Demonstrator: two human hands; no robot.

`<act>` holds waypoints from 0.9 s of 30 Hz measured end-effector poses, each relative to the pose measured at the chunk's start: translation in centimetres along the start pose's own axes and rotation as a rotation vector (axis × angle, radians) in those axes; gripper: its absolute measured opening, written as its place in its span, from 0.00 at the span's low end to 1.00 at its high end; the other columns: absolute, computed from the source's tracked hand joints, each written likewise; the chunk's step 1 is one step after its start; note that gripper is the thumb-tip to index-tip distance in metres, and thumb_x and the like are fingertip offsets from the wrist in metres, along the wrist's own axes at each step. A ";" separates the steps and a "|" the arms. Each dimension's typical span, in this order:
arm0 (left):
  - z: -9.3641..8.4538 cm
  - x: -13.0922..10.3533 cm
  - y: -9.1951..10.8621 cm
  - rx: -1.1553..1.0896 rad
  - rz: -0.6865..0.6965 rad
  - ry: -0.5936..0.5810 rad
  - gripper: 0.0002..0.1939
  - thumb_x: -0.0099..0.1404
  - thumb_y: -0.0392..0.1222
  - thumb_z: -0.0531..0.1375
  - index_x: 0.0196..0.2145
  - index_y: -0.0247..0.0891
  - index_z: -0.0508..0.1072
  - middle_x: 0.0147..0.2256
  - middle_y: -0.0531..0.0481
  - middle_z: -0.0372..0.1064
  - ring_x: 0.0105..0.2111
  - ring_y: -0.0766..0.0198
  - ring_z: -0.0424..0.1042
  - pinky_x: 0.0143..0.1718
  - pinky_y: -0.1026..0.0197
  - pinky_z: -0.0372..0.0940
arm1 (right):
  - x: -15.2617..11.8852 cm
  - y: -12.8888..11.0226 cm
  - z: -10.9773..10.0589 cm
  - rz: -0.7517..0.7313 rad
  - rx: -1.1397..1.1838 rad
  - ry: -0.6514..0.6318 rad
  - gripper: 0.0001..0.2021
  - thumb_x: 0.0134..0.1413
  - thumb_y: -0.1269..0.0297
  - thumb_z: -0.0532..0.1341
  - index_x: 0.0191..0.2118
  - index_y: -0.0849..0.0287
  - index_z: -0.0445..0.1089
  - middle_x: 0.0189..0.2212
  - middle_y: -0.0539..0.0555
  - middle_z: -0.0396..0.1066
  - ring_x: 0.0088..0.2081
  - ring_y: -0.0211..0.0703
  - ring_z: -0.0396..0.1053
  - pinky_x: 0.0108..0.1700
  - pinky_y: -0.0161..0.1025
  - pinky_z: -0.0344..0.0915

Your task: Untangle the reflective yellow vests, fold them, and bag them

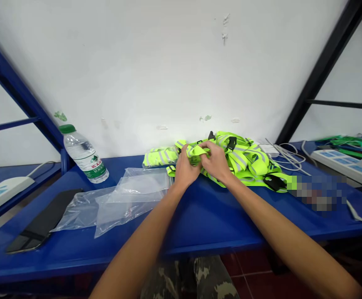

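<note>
My left hand (186, 168) and my right hand (214, 161) are close together over the blue table, both closed on a fluorescent yellow reflective strap (195, 150) with a silver stripe. Behind and right of my right hand lies a loose heap of the same reflective straps (243, 160) with black buckles. Just left of my left hand sits a folded bundle of reflective straps (160, 156) that looks bagged in clear plastic. Several clear plastic bags (131, 201) lie flat, overlapping, to the left of my left forearm.
A water bottle with a green cap (86, 155) stands at the back left. A black phone (42, 222) lies on the blue table (196, 224) near the left. White cables (289, 155) are at the right, and power strips (5, 191) are beyond the table's sides. A white wall rises behind.
</note>
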State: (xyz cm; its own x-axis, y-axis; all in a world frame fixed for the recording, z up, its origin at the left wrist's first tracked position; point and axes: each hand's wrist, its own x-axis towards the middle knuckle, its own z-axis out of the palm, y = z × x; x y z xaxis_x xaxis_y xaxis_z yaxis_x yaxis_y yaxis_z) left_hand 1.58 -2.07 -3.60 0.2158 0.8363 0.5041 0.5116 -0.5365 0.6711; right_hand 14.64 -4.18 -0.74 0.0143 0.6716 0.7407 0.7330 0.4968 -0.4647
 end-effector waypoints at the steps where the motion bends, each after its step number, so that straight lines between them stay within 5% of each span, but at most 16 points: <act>1: -0.3 0.2 -0.1 -0.069 0.010 0.030 0.30 0.61 0.43 0.59 0.60 0.38 0.59 0.52 0.42 0.69 0.51 0.56 0.70 0.51 0.58 0.64 | -0.3 -0.7 0.2 -0.023 0.054 -0.002 0.13 0.55 0.68 0.50 0.42 0.60 0.68 0.40 0.57 0.73 0.42 0.47 0.70 0.45 0.41 0.66; 3: -1.0 0.8 -0.2 -0.165 0.003 0.069 0.16 0.65 0.42 0.55 0.48 0.36 0.71 0.42 0.45 0.75 0.43 0.58 0.73 0.46 0.59 0.67 | -1.1 -2.1 0.2 -0.077 0.096 -0.010 0.13 0.59 0.62 0.52 0.45 0.60 0.67 0.44 0.58 0.72 0.47 0.48 0.69 0.51 0.44 0.65; 5: -1.7 1.5 -0.2 -0.256 -0.105 0.148 0.15 0.67 0.46 0.52 0.37 0.34 0.74 0.34 0.46 0.75 0.38 0.57 0.74 0.42 0.58 0.68 | -1.7 -2.9 -0.2 -0.152 0.043 0.009 0.17 0.60 0.58 0.53 0.50 0.60 0.65 0.50 0.60 0.70 0.55 0.49 0.65 0.58 0.47 0.60; 9: -3.8 2.8 0.0 -0.746 -0.290 0.321 0.23 0.69 0.56 0.49 0.41 0.34 0.72 0.38 0.41 0.75 0.40 0.56 0.76 0.43 0.55 0.69 | -2.4 -2.2 -0.7 -0.223 -0.194 0.017 0.29 0.57 0.53 0.58 0.61 0.62 0.58 0.62 0.61 0.59 0.67 0.53 0.49 0.67 0.52 0.47; 13: -6.2 3.1 0.3 -1.169 -0.394 0.137 0.25 0.71 0.58 0.43 0.45 0.38 0.69 0.37 0.42 0.73 0.45 0.53 0.76 0.46 0.49 0.69 | -2.6 0.7 -0.3 0.003 -0.210 -0.035 0.40 0.54 0.48 0.59 0.66 0.65 0.49 0.64 0.65 0.54 0.66 0.57 0.50 0.65 0.54 0.51; 16: -7.2 2.8 0.8 -1.392 -0.437 0.059 0.21 0.72 0.57 0.45 0.38 0.39 0.68 0.26 0.50 0.67 0.42 0.54 0.77 0.46 0.45 0.69 | -2.9 2.7 0.3 0.181 -0.174 -0.258 0.45 0.51 0.45 0.62 0.67 0.67 0.47 0.63 0.68 0.57 0.62 0.58 0.58 0.60 0.51 0.59; 20: -8.2 2.3 1.7 -1.670 -0.433 0.043 0.17 0.70 0.51 0.52 0.28 0.38 0.66 0.14 0.59 0.54 0.23 0.63 0.73 0.35 0.56 0.72 | -3.1 4.1 1.1 0.240 -0.295 -0.528 0.26 0.56 0.50 0.59 0.55 0.62 0.66 0.53 0.65 0.69 0.55 0.59 0.67 0.53 0.47 0.63; 23: -9.1 2.3 1.6 -1.756 -0.424 0.092 0.16 0.72 0.44 0.51 0.27 0.36 0.67 0.13 0.60 0.55 0.10 0.76 0.56 0.15 0.74 0.58 | -2.7 4.4 1.3 0.291 -0.341 -0.489 0.16 0.62 0.60 0.51 0.46 0.61 0.71 0.45 0.63 0.74 0.49 0.56 0.71 0.48 0.45 0.65; 25: -9.4 2.3 1.0 -1.776 -0.436 0.136 0.16 0.71 0.40 0.51 0.26 0.36 0.67 0.13 0.60 0.56 0.08 0.79 0.48 0.09 0.76 0.46 | -2.4 4.5 1.3 0.311 -0.361 -0.452 0.16 0.62 0.64 0.49 0.46 0.64 0.71 0.44 0.65 0.74 0.48 0.56 0.71 0.48 0.46 0.65; 27: -9.3 2.4 0.2 -1.732 -0.477 0.161 0.16 0.70 0.40 0.52 0.24 0.36 0.66 0.11 0.61 0.51 0.07 0.79 0.46 0.09 0.75 0.44 | -2.4 4.5 1.2 0.277 -0.355 -0.412 0.19 0.59 0.65 0.52 0.53 0.67 0.67 0.50 0.67 0.70 0.53 0.57 0.67 0.52 0.48 0.64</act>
State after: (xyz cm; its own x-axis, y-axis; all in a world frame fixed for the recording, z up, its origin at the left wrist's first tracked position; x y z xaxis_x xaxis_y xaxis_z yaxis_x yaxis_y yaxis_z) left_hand -5.55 -1.29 2.82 0.1971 0.9762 0.0899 -0.8815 0.1364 0.4520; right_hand 17.06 -2.91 -5.14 0.0245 0.9422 0.3341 0.9228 0.1073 -0.3701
